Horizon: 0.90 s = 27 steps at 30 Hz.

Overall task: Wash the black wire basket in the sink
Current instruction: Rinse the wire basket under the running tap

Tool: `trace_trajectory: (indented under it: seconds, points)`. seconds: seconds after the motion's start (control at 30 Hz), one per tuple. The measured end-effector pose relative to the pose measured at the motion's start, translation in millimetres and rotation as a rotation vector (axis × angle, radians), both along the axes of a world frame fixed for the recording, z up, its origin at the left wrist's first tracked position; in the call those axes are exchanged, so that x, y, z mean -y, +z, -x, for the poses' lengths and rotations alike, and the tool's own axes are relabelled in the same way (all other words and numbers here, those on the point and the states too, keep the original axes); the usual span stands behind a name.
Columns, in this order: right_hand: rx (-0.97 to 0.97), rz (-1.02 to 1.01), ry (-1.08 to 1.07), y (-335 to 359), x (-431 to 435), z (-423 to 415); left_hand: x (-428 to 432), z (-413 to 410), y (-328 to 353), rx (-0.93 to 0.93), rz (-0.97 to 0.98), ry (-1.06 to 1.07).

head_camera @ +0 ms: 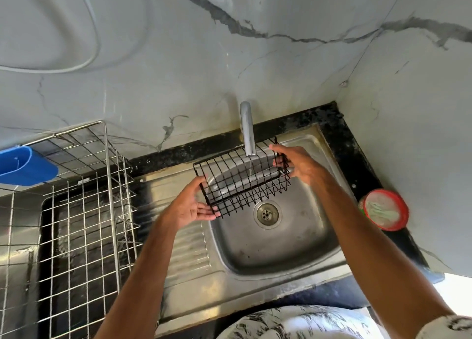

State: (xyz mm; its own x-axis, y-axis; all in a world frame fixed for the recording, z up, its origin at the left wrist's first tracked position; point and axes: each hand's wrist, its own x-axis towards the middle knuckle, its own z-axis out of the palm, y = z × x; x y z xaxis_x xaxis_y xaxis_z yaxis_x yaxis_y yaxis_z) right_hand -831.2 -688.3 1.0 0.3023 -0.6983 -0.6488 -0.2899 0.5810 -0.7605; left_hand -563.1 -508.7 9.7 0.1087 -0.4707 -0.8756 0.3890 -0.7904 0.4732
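Observation:
The black wire basket (240, 180) hangs tilted over the steel sink (301, 239), right under the chrome tap (247, 129). A thin stream of water runs from the tap through its wires. My left hand (192, 203) holds the basket's left end, thumb on the upper rim and fingers under the lower corner. My right hand (293, 163) grips the right end, fingers curled round the wires. The sink's drain (267, 212) lies just below the basket.
A large silver wire dish rack (84, 211) stands on the counter to the left, with a blue plastic holder (24, 165) hooked on its far left rim. A red round tub (385, 212) of cleaning paste sits on the black counter (344, 134) at right. Marble walls close the corner.

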Motion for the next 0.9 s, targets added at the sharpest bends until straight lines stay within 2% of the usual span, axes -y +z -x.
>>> trace_trajectory:
  seconds: [0.13, 0.23, 0.37, 0.5, 0.67, 0.77, 0.9]
  points:
    - [-0.092, 0.242, 0.099, 12, -5, 3, 1, 5, -29, -0.129, -0.046, 0.099]
    - [-0.290, 0.431, 0.205, 25, -12, 3, -1, 14, -33, -0.032, -0.063, 0.185]
    - [-0.448, 0.561, 0.308, 40, -28, 0, 5, 38, -40, 0.244, -0.048, 0.170]
    - [-0.527, 0.638, 0.349, 42, -44, -16, 18, 66, -24, 0.652, 0.149, 0.007]
    - [-0.614, 0.709, 0.378, 40, -53, -38, 45, 93, -1, 0.529, 0.143, -0.122]
    - [-0.590, 0.731, 0.393, 42, -57, -42, 55, 91, 4, 0.355, 0.142, -0.066]
    - [-0.564, 0.763, 0.447, 41, -58, -44, 61, 84, 4, 0.139, 0.086, -0.121]
